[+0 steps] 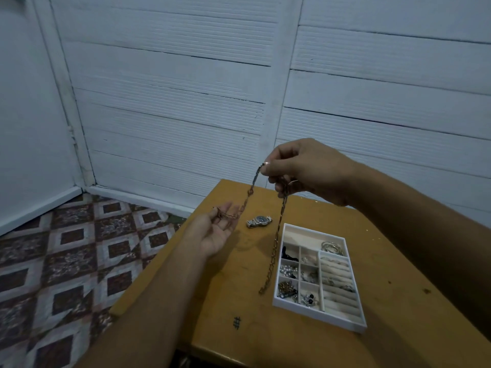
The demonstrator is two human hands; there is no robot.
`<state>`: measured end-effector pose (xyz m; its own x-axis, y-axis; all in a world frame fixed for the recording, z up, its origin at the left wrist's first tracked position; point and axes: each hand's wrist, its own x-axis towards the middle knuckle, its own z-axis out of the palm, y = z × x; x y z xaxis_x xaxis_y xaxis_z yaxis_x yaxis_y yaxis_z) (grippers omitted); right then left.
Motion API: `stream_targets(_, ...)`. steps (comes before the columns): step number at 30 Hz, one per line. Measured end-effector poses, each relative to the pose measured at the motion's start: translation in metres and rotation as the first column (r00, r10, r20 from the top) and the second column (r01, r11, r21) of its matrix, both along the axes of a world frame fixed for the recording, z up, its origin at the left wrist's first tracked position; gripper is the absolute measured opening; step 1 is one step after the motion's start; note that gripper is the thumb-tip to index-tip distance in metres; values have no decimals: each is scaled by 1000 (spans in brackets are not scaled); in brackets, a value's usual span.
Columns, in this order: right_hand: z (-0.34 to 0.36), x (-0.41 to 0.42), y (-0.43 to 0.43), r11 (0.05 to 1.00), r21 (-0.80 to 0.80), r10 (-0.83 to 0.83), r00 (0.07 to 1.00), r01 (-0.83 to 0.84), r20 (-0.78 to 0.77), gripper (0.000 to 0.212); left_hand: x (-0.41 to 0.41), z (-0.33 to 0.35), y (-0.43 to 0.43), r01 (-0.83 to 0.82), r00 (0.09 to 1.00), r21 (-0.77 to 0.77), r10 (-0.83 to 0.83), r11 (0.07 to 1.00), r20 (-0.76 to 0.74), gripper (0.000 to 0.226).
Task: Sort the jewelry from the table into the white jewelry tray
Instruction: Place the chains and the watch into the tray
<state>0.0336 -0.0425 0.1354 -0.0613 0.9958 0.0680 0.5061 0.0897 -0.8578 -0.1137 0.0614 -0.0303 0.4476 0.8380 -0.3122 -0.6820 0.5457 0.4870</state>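
My right hand [305, 171] is raised above the table and pinches a long gold chain necklace [276, 240]. One strand hangs down beside the tray's left wall. The other strand slants down-left to my left hand [215, 232], which is palm up with its fingers curled around that end. The white jewelry tray [318, 318] lies on the table to the right, with small compartments of earrings, beads and dark pieces, a ring-roll section and silver bangles [331, 247] at its far end. A silver wristwatch [259, 221] lies on the table between my left hand and the tray.
The yellow-brown wooden table [265, 328] has its left edge just under my left forearm. A patterned tile floor [74, 251] lies to the left. White panelled walls [186, 102] stand close behind the table. A small pen mark [236, 322] sits near the front edge.
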Motion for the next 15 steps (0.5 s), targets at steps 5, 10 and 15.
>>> stream_targets(5, -17, 13, -16, 998, -66, 4, 999, -1, 49, 9, -15, 9, 15, -100, 986, -63, 107, 993, 125, 26)
stream_targets(10, -29, 24, -30, 990, -138, 18, 994, -3, 110, 13, -28, 21, 27, -157, 967, -83, 170, 984, 189, 20)
stream_targets(15, -29, 26, -34, 994, -111, 31, 983, -11, 179, 14, -29, 33, 29, -164, 973, -26, 166, 986, 161, 20)
